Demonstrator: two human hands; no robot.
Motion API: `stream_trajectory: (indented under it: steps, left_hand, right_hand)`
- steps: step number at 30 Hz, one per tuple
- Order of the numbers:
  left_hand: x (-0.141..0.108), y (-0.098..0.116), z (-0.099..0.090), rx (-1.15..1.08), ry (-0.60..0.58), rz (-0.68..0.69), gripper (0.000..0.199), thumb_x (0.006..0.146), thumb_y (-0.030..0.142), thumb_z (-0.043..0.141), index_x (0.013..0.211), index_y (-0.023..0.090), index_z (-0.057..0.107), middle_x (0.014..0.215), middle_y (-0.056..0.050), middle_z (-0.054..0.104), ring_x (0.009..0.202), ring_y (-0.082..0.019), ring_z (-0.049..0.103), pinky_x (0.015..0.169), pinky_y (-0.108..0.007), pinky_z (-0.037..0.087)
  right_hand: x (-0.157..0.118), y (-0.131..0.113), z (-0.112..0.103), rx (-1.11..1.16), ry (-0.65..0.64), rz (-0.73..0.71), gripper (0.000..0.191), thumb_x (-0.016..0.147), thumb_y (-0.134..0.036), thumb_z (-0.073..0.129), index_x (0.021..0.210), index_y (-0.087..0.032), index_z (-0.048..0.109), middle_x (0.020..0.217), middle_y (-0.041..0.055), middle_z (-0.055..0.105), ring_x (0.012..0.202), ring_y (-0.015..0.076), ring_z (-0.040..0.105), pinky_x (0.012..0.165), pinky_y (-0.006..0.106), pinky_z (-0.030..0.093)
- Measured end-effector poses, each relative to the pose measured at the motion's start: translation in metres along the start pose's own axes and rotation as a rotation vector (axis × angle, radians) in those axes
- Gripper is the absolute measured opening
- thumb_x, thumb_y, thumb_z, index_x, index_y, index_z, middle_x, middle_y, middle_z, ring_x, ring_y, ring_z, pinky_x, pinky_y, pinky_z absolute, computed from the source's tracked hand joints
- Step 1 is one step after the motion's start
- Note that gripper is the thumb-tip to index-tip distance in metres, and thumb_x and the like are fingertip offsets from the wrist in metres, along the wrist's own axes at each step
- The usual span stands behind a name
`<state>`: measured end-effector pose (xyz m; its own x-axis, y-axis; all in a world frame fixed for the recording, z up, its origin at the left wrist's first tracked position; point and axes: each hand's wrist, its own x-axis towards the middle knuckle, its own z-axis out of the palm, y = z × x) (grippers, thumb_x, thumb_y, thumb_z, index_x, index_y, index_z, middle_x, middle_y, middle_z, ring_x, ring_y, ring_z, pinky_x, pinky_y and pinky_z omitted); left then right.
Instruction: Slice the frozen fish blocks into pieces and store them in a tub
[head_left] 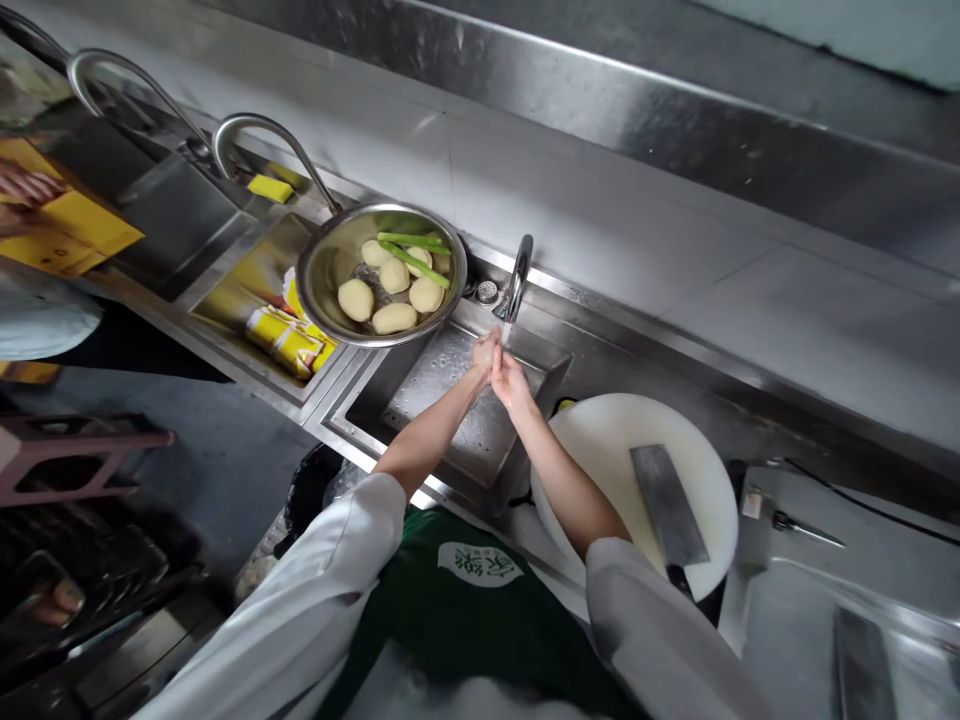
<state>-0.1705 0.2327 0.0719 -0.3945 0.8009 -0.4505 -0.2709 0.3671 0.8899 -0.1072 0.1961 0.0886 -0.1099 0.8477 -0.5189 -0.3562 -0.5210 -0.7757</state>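
Note:
My left hand (485,349) and my right hand (510,376) meet under the curved metal tap (519,275), over the sink basin (450,425). They touch each other, with water running onto them. My right palm faces up with its fingers stretched out. The left hand lies against it, its fingers partly hidden, and no object shows in either. Left of the tap, a large steel bowl (319,290) rests across the sink's edge. Inside it are several peeled potatoes (394,318) and green stalks (415,262).
A cleaver (667,505) lies on the round white cutting board (592,430) at my right. Farther right, a small knife (810,528) lies on a metal surface. Yellow packets (289,338) fill the left basin. Another person's hand (30,185) is by a yellow sheet (82,230).

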Motion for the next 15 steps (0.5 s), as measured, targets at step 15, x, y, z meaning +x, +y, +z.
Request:
stream_trajectory:
  steps: [15]
  left_hand:
    - [-0.030,-0.078,-0.167,0.800,-0.364,-0.102,0.015,0.080,0.031,0.071,0.078,0.016,0.070,0.065,-0.005,0.067,0.069,-0.018,0.066,0.072,-0.028,0.055]
  right_hand:
    - [0.063,-0.062,-0.032,-0.734,-0.022,-0.218,0.025,0.093,-0.038,0.067,0.110,-0.019,0.071,0.109,0.0082,0.079,0.116,0.0263,0.072,0.108,0.045,0.054]
